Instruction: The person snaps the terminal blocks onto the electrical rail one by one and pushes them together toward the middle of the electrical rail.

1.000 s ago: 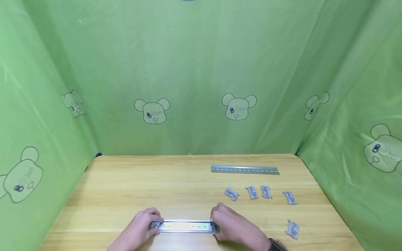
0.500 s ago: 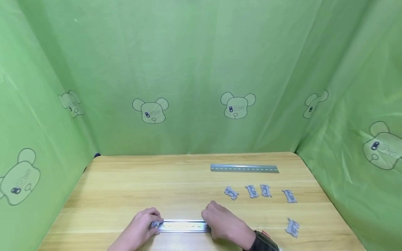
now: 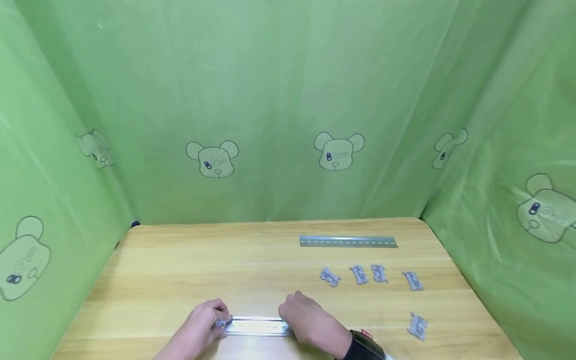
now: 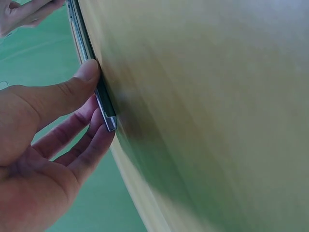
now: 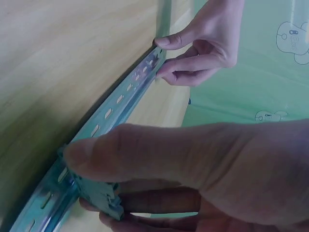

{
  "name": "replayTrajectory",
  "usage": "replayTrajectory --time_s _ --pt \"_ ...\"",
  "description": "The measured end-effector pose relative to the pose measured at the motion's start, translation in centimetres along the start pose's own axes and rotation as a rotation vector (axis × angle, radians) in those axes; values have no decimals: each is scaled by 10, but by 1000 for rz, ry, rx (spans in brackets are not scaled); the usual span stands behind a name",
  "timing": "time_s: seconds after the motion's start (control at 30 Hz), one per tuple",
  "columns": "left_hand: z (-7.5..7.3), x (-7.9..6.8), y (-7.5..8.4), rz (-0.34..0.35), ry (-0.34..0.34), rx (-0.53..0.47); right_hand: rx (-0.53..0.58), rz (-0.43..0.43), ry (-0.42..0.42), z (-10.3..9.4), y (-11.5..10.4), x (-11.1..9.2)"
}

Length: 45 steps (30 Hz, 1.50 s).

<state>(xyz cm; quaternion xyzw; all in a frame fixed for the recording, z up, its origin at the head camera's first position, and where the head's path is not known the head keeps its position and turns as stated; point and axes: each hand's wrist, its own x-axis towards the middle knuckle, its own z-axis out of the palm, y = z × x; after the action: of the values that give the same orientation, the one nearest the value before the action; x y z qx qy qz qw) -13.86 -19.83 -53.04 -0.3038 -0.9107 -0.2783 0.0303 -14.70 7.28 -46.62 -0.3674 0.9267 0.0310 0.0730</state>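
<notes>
Here, the left grip (image 3: 204,322) pinches the left end of one slotted rail (image 3: 256,327), thumb on one edge, fingers on the other; the left wrist view shows the rail's tip just past the thumb. Rightward along it, the right grip (image 3: 310,320) pinches one thin block (image 5: 101,195) at the rail; only the right wrist view shows this block and the rail running past that grip. Right of that grip, on the worktop (image 3: 157,275), lie five loose blocks (image 3: 418,327), four farther off, and beyond those one second rail (image 3: 348,242).
</notes>
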Motion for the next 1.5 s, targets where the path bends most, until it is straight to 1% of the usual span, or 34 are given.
replayTrajectory --time_s 0.07,0.17,0.3,0.37,0.5,0.6,0.7,0.77,0.87,1.07,1.3,1.5 --pt "1 0 1 2 0 -3 -56 22 -4 2 -4 0" --pt "4 -1 0 6 10 7 -144 49 14 6 -11 -2" --pt "6 -3 -1 7 9 0 -242 40 56 11 -19 -3" --pt "6 -4 -1 6 4 -9 -254 36 62 14 -21 -3" --pt "6 -4 -1 6 2 -18 -254 46 56 15 -23 -2" --pt "7 -4 -1 13 0 -17 -229 61 48 14 -22 -4" --pt "8 -5 -2 15 -3 -23 -196 49 76 13 -20 -4" --pt "7 -4 -2 9 4 -13 -155 38 105 11 -20 -1" --pt "4 -3 -1 8 13 7 -125 24 138 11 -20 3" --pt "-1 -1 4 3 8 30 -84 16 127 14 -23 12" --pt "0 -1 3 4 25 45 -85 3 129 16 -28 20" --pt "0 -1 1 12 18 37 -108 1 119 15 -35 28"
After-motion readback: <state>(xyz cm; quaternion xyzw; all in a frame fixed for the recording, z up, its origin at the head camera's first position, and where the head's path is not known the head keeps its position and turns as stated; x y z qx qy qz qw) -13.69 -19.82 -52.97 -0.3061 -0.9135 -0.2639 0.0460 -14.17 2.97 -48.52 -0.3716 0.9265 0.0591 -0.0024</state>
